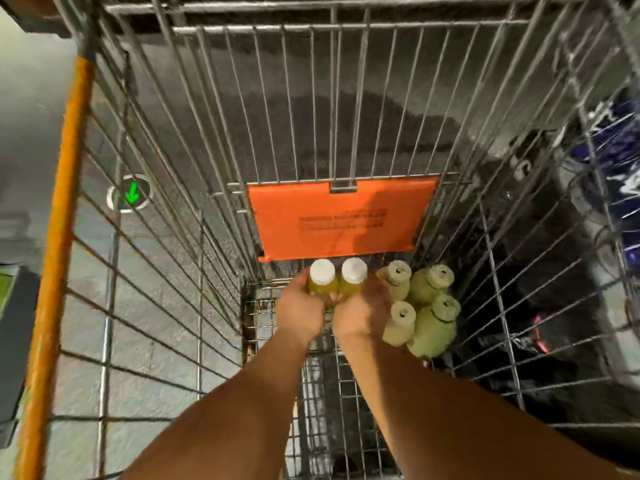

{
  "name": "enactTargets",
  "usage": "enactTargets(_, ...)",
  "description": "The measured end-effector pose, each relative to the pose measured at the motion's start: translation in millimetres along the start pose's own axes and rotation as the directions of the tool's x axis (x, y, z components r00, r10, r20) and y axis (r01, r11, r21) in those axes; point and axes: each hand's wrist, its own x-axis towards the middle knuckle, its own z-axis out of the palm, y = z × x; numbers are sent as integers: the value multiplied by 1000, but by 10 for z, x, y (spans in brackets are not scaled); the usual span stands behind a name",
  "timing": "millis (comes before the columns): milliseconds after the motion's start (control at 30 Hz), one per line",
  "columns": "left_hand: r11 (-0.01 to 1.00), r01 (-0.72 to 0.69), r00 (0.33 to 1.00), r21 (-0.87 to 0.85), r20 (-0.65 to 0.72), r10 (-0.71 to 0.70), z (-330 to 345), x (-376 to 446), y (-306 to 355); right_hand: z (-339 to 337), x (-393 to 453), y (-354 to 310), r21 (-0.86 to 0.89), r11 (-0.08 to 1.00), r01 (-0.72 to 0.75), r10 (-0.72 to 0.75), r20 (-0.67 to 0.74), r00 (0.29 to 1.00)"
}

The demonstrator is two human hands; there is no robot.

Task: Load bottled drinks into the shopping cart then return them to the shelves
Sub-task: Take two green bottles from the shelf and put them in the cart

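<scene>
Both my arms reach down into a wire shopping cart (194, 216). My left hand (298, 310) grips a yellow drink bottle with a white cap (322, 276). Beside it, my right hand (362, 315) grips a second yellow bottle with a white cap (354, 274). The two bottles stand upright side by side, low over the cart floor near its far end. Right of my right hand, several pale green bottles (429, 320) are clustered in the cart's far right corner.
An orange plastic flap (311, 220) hangs on the cart's far wall just above the bottles. The cart's rim has an orange bar (59, 230) on the left. A green arrow marker (131, 194) shows on the grey floor outside. Dark shelving with blue packs (613, 143) is at right.
</scene>
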Motion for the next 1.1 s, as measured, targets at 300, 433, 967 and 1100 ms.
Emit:
enactTargets(300, 994, 48, 998, -95, 35, -45, 35, 125, 2, -28, 41, 49, 210, 977, -36, 60, -110, 992)
enactTargets(433, 996, 48, 997, -75, 56, -44, 3, 131, 5, -60, 73, -15, 231, 967, -108, 135, -105, 985)
enactTargets(967, 960, -12, 992, 281, 124, -24, -647, -616, 489, -962, -633, -147, -46, 997, 62, -52, 187, 981)
enactTargets(1100, 865, -226, 963, 448, 237, 129, -1180, -1081, 970, -1712, -1084, -407, -90, 993, 79, -65, 145, 987)
